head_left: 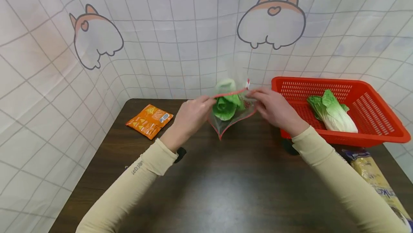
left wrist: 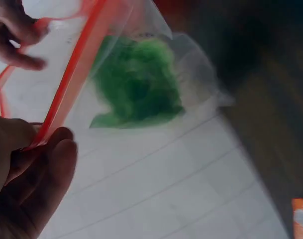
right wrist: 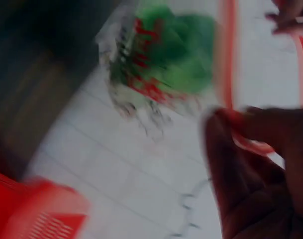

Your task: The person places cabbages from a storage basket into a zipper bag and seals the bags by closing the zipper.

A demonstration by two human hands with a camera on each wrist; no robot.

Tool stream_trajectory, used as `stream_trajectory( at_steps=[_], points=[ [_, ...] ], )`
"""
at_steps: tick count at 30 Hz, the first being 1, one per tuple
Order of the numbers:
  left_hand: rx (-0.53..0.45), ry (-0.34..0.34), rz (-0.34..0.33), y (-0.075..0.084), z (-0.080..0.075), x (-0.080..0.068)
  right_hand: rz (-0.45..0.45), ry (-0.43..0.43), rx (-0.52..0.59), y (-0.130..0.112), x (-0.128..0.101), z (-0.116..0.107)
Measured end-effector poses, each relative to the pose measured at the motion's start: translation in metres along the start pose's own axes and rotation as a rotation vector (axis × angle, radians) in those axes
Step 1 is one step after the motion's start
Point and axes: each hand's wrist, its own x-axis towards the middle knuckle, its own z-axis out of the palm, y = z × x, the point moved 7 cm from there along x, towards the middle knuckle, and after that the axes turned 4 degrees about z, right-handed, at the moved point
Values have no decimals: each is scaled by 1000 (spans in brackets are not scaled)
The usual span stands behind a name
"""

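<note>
- My left hand (head_left: 193, 114): fingers curled in, pinching the red-edged rim of a clear plastic zip bag (head_left: 222, 127).
- My right hand (head_left: 274, 107): same firm pinch, opposite side of the rim. Gripping both sides probably spreads the limp mouth, which would otherwise sag.
- Round, leafy green vegetable (head_left: 224, 109): inside the bag, visible through the film. Cannot tell whether the bag's base touches anything.
- Right of the bag: red perforated plastic basket (head_left: 342, 138); long white-stemmed green cabbage (head_left: 337, 114) lies within, walls presumably containing it.
- Left of the bag: flat orange packet (head_left: 150, 121), well apart, likely leaving me working room.
</note>
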Motion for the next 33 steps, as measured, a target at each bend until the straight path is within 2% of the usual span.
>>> stream_trajectory(
  at_steps=[2, 4, 9, 14, 17, 21, 26, 33],
  points=[
    [2, -148, -14, -1, 18, -10, 72, -161, 6, 11, -7, 20],
    [-9, -199, -28, -2, 27, -15, 130, -227, 13, 19, -13, 31],
    [-55, -127, -34, 0, 29, -9, 171, -188, 65, 26, -15, 30],
    [-96, -108, -85, -1, 28, 2, 226, -164, 134, 32, -12, 29],
    [-80, -62, -101, 2, 22, 8, 286, -185, 171, 38, -13, 32],
    [-54, -11, -78, 11, 12, 13, 361, -248, 217, 45, -16, 39],
    [-34, -27, -58, 19, 17, 14, 387, -264, 216, 49, -21, 42],
    [-46, -40, -70, 20, 28, 11, 441, -297, 105, 49, -25, 38]
  ],
)
